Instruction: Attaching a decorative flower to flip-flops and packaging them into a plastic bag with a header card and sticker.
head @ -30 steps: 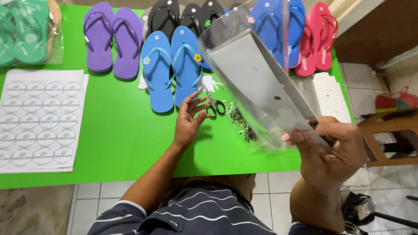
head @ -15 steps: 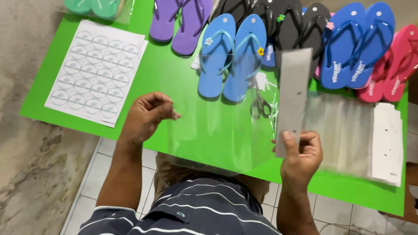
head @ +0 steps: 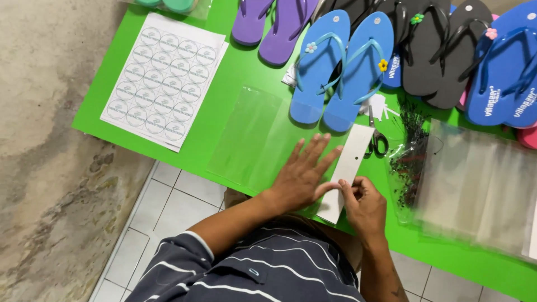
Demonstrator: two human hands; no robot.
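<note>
the left hand (head: 302,176) lies flat, fingers spread, pressing a clear plastic bag (head: 254,140) onto the green table (head: 224,84); the right hand (head: 363,204) pinches the white card strip (head: 347,170) at the bag's end, just below light blue flip-flops (head: 341,70)

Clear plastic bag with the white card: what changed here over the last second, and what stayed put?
The clear plastic bag, held up in the air earlier, now lies flat on the green table. The left hand let go its pinch and presses flat on the bag; the right hand keeps its grip on the long white card, now lowered to the table. The flip-flops, sticker sheet and scissors stayed put.
</note>
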